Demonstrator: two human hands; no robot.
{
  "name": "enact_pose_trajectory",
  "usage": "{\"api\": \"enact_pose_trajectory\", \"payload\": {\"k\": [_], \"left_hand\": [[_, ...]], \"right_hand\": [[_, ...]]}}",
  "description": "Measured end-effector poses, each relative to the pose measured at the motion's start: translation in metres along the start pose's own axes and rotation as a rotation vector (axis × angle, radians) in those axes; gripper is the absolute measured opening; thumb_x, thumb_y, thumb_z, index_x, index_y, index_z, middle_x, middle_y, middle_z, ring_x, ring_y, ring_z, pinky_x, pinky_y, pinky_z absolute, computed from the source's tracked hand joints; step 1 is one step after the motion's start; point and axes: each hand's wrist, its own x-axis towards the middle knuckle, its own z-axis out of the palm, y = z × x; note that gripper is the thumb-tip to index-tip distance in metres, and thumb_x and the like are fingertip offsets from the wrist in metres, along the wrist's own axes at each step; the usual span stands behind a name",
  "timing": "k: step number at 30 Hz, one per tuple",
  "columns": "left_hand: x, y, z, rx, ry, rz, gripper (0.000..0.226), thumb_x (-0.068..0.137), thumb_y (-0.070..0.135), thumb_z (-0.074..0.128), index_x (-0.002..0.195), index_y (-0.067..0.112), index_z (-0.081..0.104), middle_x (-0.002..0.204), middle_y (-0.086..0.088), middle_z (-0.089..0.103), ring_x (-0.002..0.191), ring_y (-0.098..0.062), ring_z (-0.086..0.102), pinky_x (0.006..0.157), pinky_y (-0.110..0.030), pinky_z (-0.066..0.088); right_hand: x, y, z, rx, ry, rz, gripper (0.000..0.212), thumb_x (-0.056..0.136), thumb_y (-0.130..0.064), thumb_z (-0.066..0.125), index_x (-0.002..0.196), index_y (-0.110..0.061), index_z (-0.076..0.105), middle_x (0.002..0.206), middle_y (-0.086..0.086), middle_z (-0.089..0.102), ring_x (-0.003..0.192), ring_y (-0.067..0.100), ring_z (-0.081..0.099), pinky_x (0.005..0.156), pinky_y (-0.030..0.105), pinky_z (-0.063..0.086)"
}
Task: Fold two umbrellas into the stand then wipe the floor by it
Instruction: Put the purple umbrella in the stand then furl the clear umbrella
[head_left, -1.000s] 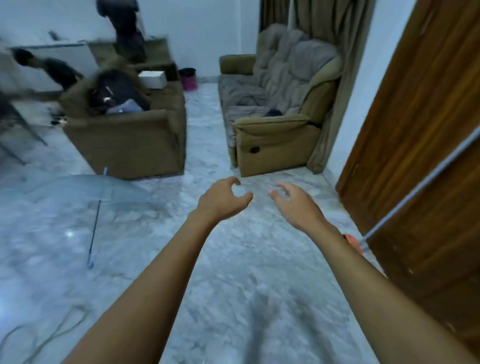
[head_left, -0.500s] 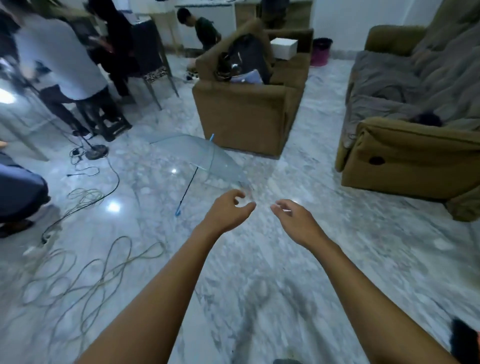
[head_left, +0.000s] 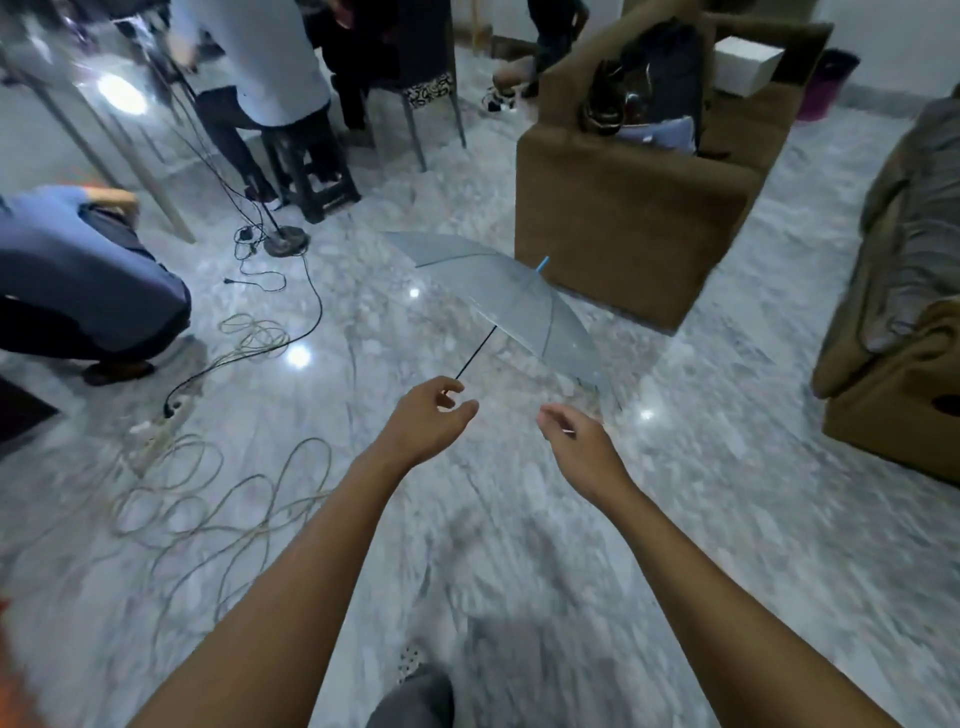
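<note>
An open clear umbrella (head_left: 514, 306) with a blue tip lies tilted on the marble floor (head_left: 519, 519), beside a brown armchair. Its thin dark shaft runs down toward me. My left hand (head_left: 431, 421) is stretched out, fingers curled apart, just at the near end of that shaft; whether it touches is unclear. My right hand (head_left: 576, 441) reaches out beside it, fingers loosely apart, below the canopy's near edge and holding nothing. No umbrella stand or second umbrella is in view.
A brown armchair (head_left: 634, 218) stands behind the umbrella and a brown sofa (head_left: 893, 338) at the right. Loose cables (head_left: 208, 488) and a power strip (head_left: 156, 436) cover the floor at left. A crouching person (head_left: 78, 291) and seated people (head_left: 260, 78) fill the left and back.
The view has swung left, away from the wooden door. The umbrella has come from far left to just ahead of my hands. Both hands keep the same outstretched pose.
</note>
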Motion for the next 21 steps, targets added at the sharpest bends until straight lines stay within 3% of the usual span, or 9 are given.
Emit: {"api": "enact_pose_trajectory", "payload": {"k": [5,8,11,15,18,21], "left_hand": [[0.104,-0.044,-0.041,0.012,-0.095,-0.01,0.033,0.091,0.039,0.064,0.121,0.024,0.06,0.113,-0.001,0.063,0.1,-0.014,0.06,0.06,-0.013,0.038],[0.164,-0.064,-0.051,0.025,-0.134,-0.046,0.033,0.091,0.034,0.064,0.121,0.019,0.061,0.108,-0.003,0.066,0.086,-0.012,0.06,0.057,-0.015,0.039],[0.231,-0.085,-0.047,0.066,-0.175,-0.095,0.031,0.092,0.027,0.063,0.119,0.012,0.063,0.093,-0.007,0.066,0.071,-0.014,0.058,0.058,-0.021,0.043],[0.334,-0.135,-0.029,0.105,-0.173,-0.134,0.03,0.092,0.027,0.064,0.118,0.011,0.063,0.074,0.0,0.061,0.061,-0.01,0.055,0.052,-0.017,0.042],[0.41,-0.19,0.0,0.17,-0.194,-0.11,0.031,0.093,0.03,0.062,0.119,0.014,0.062,0.077,0.001,0.064,0.06,-0.006,0.054,0.055,-0.018,0.04],[0.483,-0.25,0.04,0.229,-0.265,-0.065,0.035,0.092,0.032,0.062,0.123,0.016,0.061,0.093,-0.004,0.069,0.066,-0.008,0.055,0.065,-0.022,0.043]], "right_hand": [[0.081,-0.005,0.067,0.032,0.011,0.113,0.036,0.102,-0.036,0.052,0.132,-0.018,0.059,0.128,0.002,0.063,0.118,0.017,0.059,0.09,0.025,0.043],[0.128,-0.001,0.09,0.021,0.009,0.16,0.035,0.101,-0.03,0.052,0.131,-0.013,0.061,0.128,0.005,0.065,0.118,0.019,0.06,0.096,0.027,0.044],[0.184,0.013,0.106,-0.003,0.024,0.212,0.034,0.101,-0.028,0.052,0.13,-0.013,0.063,0.128,0.005,0.066,0.117,0.018,0.061,0.1,0.03,0.046],[0.272,0.056,0.136,-0.05,-0.028,0.214,0.033,0.101,-0.031,0.052,0.129,-0.018,0.063,0.125,-0.003,0.064,0.113,0.011,0.058,0.091,0.023,0.042],[0.341,0.105,0.164,-0.045,-0.04,0.247,0.033,0.101,-0.034,0.051,0.129,-0.021,0.061,0.126,-0.004,0.062,0.113,0.011,0.058,0.091,0.025,0.044],[0.418,0.165,0.198,-0.026,-0.011,0.296,0.035,0.1,-0.037,0.052,0.13,-0.02,0.06,0.129,0.001,0.063,0.116,0.017,0.061,0.093,0.033,0.049]]}}
